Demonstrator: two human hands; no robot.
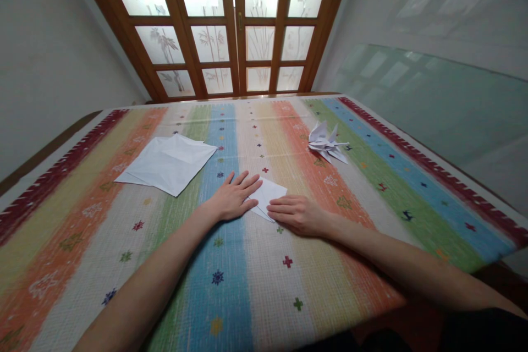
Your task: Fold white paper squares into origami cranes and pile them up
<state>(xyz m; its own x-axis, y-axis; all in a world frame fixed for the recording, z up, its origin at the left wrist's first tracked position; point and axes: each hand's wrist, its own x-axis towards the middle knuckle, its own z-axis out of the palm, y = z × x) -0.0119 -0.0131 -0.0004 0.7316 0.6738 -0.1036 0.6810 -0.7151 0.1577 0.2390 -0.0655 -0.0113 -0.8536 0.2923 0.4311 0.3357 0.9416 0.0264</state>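
folded sheet [270, 192] centre on tablecloth [247, 286] | paper stack [167, 164] behind-left | paper crane [326, 144] behind-right

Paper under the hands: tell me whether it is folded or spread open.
Folded: the paper shows a diagonal crease and doubled edges, with the left hand and right hand pressing it flat.

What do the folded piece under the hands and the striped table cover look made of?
Folded piece: thin white paper, matte, with sharp creases and crisp edges. Table cover: apparently woven cloth, matte, a fine thread grid showing through coloured stripes; textured vinyl is possible.
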